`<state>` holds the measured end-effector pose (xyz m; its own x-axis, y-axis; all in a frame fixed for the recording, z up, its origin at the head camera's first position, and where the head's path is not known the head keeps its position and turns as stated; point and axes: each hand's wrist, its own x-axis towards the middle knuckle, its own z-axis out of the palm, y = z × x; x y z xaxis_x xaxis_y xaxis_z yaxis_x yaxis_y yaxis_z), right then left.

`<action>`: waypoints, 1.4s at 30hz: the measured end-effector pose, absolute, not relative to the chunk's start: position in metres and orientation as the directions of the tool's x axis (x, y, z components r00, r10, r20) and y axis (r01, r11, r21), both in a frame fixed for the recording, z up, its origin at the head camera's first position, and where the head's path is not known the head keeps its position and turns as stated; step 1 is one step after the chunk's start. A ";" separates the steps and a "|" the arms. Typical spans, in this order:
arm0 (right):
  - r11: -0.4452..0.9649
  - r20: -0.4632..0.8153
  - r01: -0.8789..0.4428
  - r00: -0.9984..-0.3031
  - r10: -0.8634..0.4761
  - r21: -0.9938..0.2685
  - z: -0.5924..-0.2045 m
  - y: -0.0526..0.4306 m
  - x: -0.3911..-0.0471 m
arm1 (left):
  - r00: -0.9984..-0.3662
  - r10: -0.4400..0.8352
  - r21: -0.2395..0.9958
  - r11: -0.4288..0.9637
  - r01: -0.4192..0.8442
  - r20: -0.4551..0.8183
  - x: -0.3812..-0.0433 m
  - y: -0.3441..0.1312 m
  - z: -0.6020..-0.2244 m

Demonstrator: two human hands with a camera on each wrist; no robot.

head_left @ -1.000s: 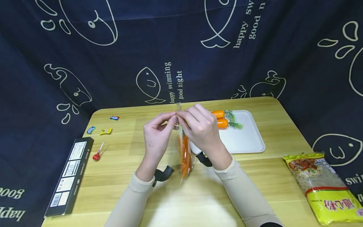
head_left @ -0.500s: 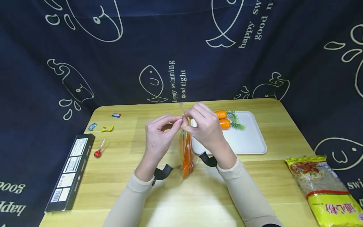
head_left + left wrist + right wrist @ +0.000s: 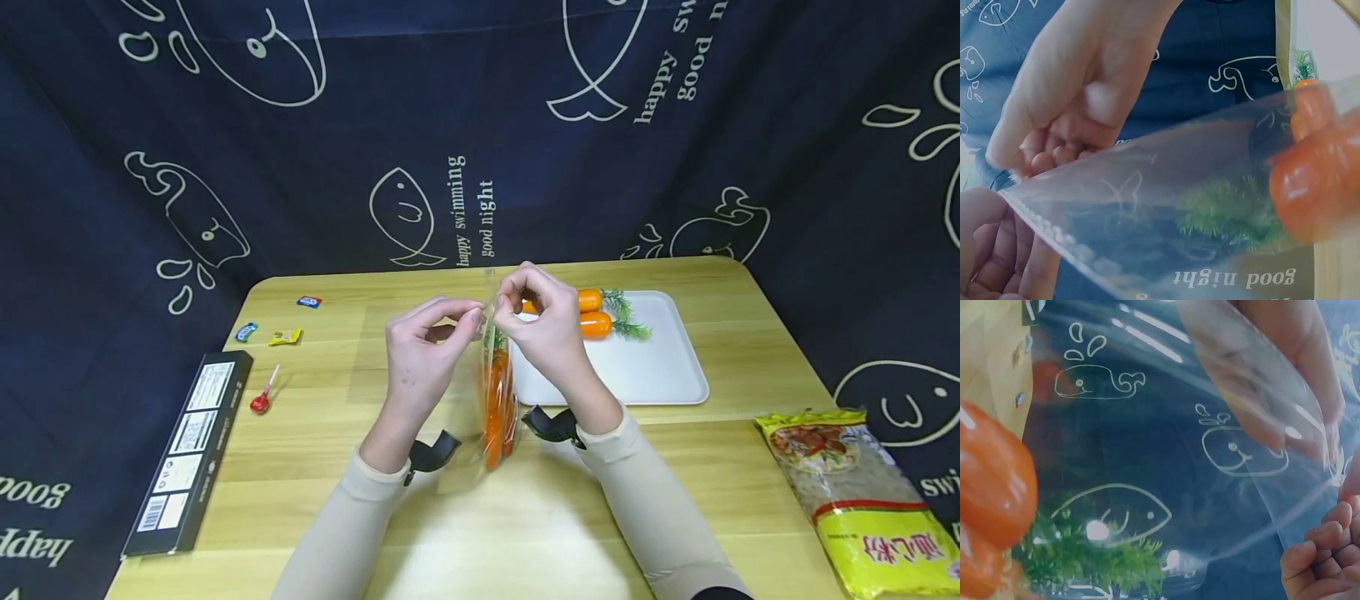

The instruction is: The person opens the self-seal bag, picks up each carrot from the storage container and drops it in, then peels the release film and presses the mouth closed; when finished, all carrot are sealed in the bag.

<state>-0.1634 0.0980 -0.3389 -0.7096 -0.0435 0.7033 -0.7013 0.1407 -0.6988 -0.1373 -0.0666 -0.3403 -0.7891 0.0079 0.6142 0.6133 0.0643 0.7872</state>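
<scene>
A clear plastic bag (image 3: 1110, 200) hangs upright between my hands, holding orange carrots (image 3: 495, 408) whose green tops (image 3: 1229, 212) point up toward the bag's mouth. My left hand (image 3: 423, 346) pinches the bag's top edge between thumb and index finger. Just right of it, my right hand (image 3: 551, 321) pinches the same edge, its other fingers curled. Both sets of fingertips meet near one corner of the bag in the wrist views. Behind the right hand, more carrots (image 3: 596, 325) with green tops lie on a white tray (image 3: 637, 367).
Three small wrapped candies, one of them yellow (image 3: 286, 337), and a red lollipop (image 3: 260, 403) lie on the left of the wooden table (image 3: 480, 533). A long black box (image 3: 187, 450) lines the left edge. A yellow food packet (image 3: 862, 500) lies at the right edge.
My right hand has drawn slightly to the right, opening a small gap between its fingertips and the left's. The left hand stays at the bag's edge. The head view has shifted a little.
</scene>
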 end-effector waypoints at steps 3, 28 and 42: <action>0.072 0.650 -0.647 -0.760 0.012 -0.759 -0.339 0.104 -0.167 | -0.792 -0.014 0.791 0.059 0.609 0.611 -0.138 -0.068 -0.340; -0.177 0.302 -0.441 -0.806 0.509 -0.880 -0.366 0.243 -0.207 | -0.823 -0.081 0.823 -0.041 0.566 0.562 -0.153 -0.094 -0.349; -0.213 0.109 -0.314 -0.758 0.643 -0.925 -0.402 0.338 -0.213 | -0.829 -0.082 0.831 -0.001 0.556 0.554 -0.154 -0.095 -0.350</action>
<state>-0.2132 0.3382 -0.4016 -0.7580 0.6430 0.1092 -0.3137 -0.2126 -0.9254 -0.1535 -0.0953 -0.3500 -0.8286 -0.0822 0.5538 0.5557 -0.0010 0.8314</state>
